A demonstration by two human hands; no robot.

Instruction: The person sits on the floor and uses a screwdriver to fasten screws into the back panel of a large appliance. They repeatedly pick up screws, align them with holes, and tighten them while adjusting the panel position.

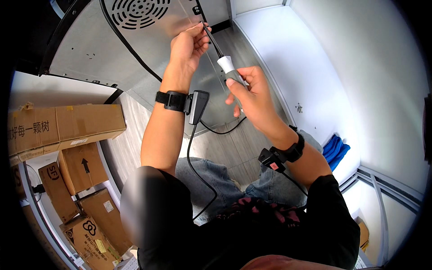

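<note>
A grey-and-white screwdriver (233,73) is slanting between the two hands, its long axis running from the handle near the person up and leftward to a dark, slim shaft, whose tip is sitting at the edge of a sheet-metal panel (112,51). The right hand (253,93) is gripping the handle, thumb lying along it and fingers wrapping beneath. The left hand (188,45) is curling in at the far end, thumb and forefinger just beside the tip; I cannot tell whether they are closing on the shaft, on a fastener or on nothing. The relation that seems to matter is this line of shaft to panel edge: the left hand is lying nearer the tip, the right is holding the tool from behind. A black cable (130,48) is hanging across the panel below its slotted round vent (140,6). To the right, a white counter (281,58) is bearing a cluster of small metal pieces (299,108) (probably screws, though they are too tiny to be sure) and a crumpled blue cloth (334,150). Farther left, cardboard boxes (87,126) are standing stacked.
</note>
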